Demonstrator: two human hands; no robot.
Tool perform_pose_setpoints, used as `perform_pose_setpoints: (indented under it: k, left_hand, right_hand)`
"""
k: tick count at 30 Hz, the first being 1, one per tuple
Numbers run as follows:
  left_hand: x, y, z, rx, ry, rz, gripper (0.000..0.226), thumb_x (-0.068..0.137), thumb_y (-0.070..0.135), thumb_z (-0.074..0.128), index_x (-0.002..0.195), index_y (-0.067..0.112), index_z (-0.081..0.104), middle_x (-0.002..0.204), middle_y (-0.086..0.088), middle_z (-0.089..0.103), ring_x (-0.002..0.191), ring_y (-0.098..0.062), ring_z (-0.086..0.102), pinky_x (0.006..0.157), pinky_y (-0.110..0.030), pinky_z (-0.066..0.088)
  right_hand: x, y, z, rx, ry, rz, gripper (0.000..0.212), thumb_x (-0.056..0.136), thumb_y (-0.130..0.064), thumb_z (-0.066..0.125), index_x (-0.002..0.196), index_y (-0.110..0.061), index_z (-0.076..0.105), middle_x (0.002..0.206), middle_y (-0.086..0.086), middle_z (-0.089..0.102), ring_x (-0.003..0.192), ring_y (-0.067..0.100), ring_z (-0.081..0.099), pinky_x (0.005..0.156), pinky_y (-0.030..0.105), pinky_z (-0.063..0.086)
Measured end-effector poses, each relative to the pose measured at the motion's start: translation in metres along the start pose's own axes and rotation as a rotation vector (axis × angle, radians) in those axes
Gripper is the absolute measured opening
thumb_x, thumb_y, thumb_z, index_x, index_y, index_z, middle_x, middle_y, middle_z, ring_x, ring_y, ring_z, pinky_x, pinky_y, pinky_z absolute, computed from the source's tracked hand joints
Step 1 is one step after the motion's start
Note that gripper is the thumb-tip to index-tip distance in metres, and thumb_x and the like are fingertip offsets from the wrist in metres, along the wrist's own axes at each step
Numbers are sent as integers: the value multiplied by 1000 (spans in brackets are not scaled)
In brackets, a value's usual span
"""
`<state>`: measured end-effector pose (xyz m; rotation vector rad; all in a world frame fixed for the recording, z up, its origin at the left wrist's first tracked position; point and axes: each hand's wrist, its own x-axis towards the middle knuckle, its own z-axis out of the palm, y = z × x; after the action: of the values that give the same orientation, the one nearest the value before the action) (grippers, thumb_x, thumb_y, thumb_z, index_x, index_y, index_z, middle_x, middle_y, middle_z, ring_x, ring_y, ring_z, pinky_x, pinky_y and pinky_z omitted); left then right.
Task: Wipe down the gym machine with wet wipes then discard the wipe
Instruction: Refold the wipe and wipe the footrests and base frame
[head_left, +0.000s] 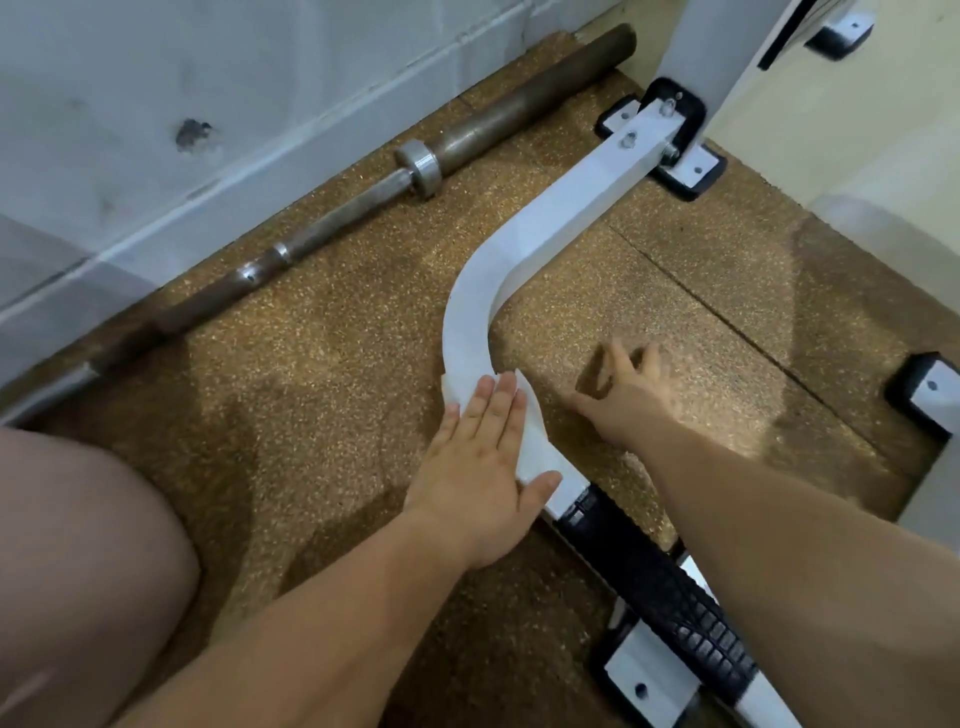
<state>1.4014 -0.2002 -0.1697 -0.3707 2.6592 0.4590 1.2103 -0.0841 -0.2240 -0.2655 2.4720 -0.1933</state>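
A white curved steel base bar (545, 223) of the gym machine runs along the floor from a bolted upright at the top right down toward me. My left hand (483, 467) lies flat with straight fingers on a white wet wipe (535, 431), pressing it onto the bar's lower bend. My right hand (631, 384) is blurred, just right of the bar above the floor, fingers loosely spread and holding nothing.
A rusty barbell (363, 192) lies along the grey wall (208, 93) at the left. Brown speckled rubber flooring (322, 364) surrounds the bar. A black ribbed foot pad (660, 587) covers the bar near me. Bolted foot plates (930, 395) sit at the right. My bare knee (78, 561) is at lower left.
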Motion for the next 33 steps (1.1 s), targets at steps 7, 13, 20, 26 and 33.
perform_pose_setpoints:
  k: [7,13,20,26,33]
  left_hand:
    - [-29,27,19,-30,-51,48,78,103,59,12,154,15,-28,158,-1,-43,144,-17,-42,125,-44,-13]
    - [-44,28,17,98,-87,98,75,104,32,26,156,10,-23,161,-7,-36,149,-22,-33,125,-43,-13]
    - [-109,-3,-27,148,-4,-24,71,105,26,22,149,8,-30,162,-8,-33,151,-21,-27,125,-40,-11]
    - [-195,-28,-75,255,59,-101,81,102,27,32,152,9,-29,160,-11,-37,150,-26,-30,125,-44,-10]
    - [-322,-27,-88,169,194,-250,74,105,27,27,156,12,-24,159,-6,-38,149,-17,-31,121,-37,-17]
  right_hand:
    - [-93,16,9,163,25,-296,47,107,-32,46,151,-16,47,156,7,46,145,24,39,121,38,28]
    - [-135,18,3,106,28,-326,38,108,-25,41,142,-17,58,143,5,58,131,24,51,113,36,37]
    - [-168,-55,-39,498,16,-365,31,105,-27,55,133,-24,67,130,-5,68,113,13,63,99,34,50]
    - [-223,-92,-34,627,-341,-628,30,105,-19,59,129,-34,66,112,-22,73,110,6,67,105,46,53]
    - [-296,-143,-10,639,-655,-877,42,102,-11,60,144,-19,57,137,5,66,131,24,60,105,46,51]
